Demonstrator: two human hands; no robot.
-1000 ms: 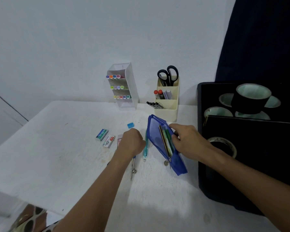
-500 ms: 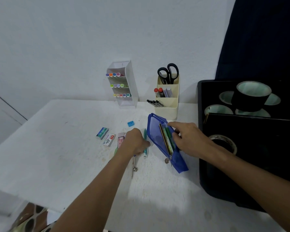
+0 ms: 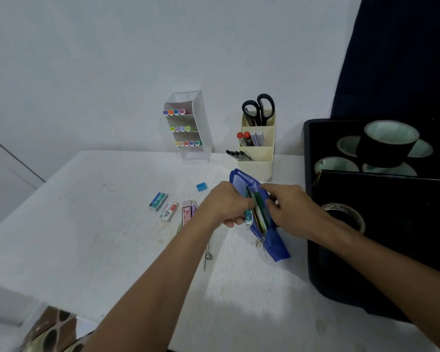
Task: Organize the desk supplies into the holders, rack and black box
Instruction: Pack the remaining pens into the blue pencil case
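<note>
Now, as seen from beside the desk:
Left hand (image 3: 226, 204): curled round a teal pen (image 3: 248, 217), its tip toward the person.
Right hand (image 3: 287, 207): fingers pinch the far lip of the blue pouch (image 3: 274, 245), holding its mouth apart.
Pouch: lies on the white table (image 3: 87, 224), long axis running from the cream holder (image 3: 258, 161) down toward the person; pencils inside lie the same way.
Key relation: pen sits just left of the opening, roughly parallel to it (so, I judge, a short sideways slide goes in).
Loose: small boxes (image 3: 167, 207) and a metal compass (image 3: 206, 252), left of the hands.
</note>
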